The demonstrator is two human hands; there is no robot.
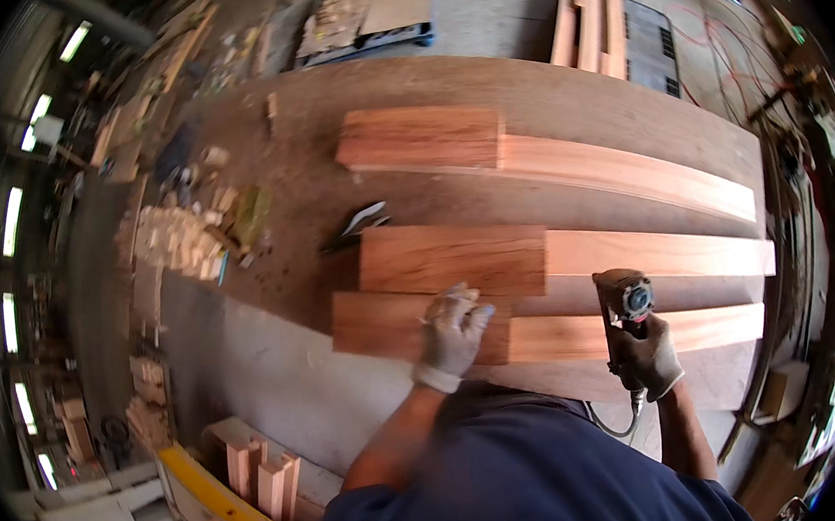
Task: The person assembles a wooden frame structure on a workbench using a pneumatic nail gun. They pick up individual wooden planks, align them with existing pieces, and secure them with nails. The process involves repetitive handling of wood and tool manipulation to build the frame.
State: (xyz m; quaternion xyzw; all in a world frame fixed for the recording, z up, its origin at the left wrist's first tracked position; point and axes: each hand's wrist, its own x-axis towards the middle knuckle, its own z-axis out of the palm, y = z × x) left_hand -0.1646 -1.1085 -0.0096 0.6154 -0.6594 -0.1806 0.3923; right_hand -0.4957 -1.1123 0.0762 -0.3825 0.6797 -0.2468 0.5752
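My right hand (656, 353), in a pale work glove, is wrapped around the handle of a nail gun (630, 292) with a round cap on its head. A hose (637, 410) hangs from the handle. The tool is over the light strip (710, 327) of the nearest board. My left hand (452, 329), gloved too, has its fingers curled over the dark reddish near board (375, 323); whether anything is in them is hidden. Beyond it are a middle dark board (452, 255) with its strip (658, 251), and a far one (421, 140) with its strip (630, 172).
The boards rest on a large brown work surface (562, 86). Near its left part is a small dark object with white edges (363, 220). Wood offcuts (180, 245) are piled left, wooden pieces (262, 476) stand by a yellow rail (230, 510), and more boards (588, 23) lie on a far-right pallet.
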